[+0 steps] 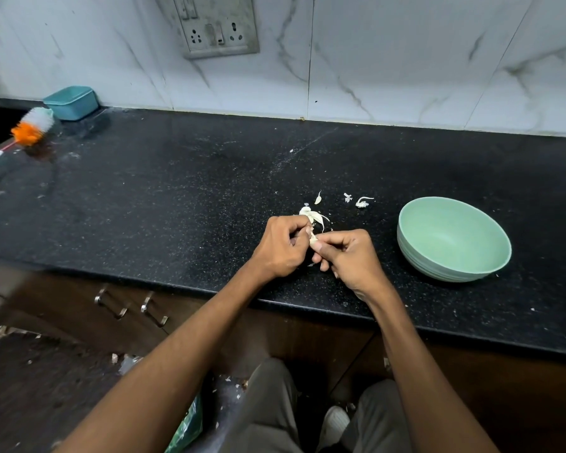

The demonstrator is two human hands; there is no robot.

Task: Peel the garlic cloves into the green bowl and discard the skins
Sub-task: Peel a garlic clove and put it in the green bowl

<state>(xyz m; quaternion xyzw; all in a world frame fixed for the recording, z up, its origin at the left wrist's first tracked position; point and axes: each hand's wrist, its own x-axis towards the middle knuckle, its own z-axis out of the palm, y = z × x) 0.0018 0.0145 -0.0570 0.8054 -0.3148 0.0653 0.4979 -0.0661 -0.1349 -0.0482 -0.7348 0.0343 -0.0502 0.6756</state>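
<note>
- both the left hand (283, 248) and the right hand (347, 256) pinch one garlic clove (313, 238) between them, above the counter (177, 191).
- green bowl (490, 263) lies at three o'clock, nearer the right hand, apparently empty.
- loose skins (361, 202) lie at twelve o'clock.

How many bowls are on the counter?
1. The green bowl stands on the black counter, to the right of both hands. It looks empty. The teal container at the far left corner is a box, not a bowl.

counter (177, 197) left: open | right: green bowl (454, 238) | ahead: skins (361, 201)
</note>
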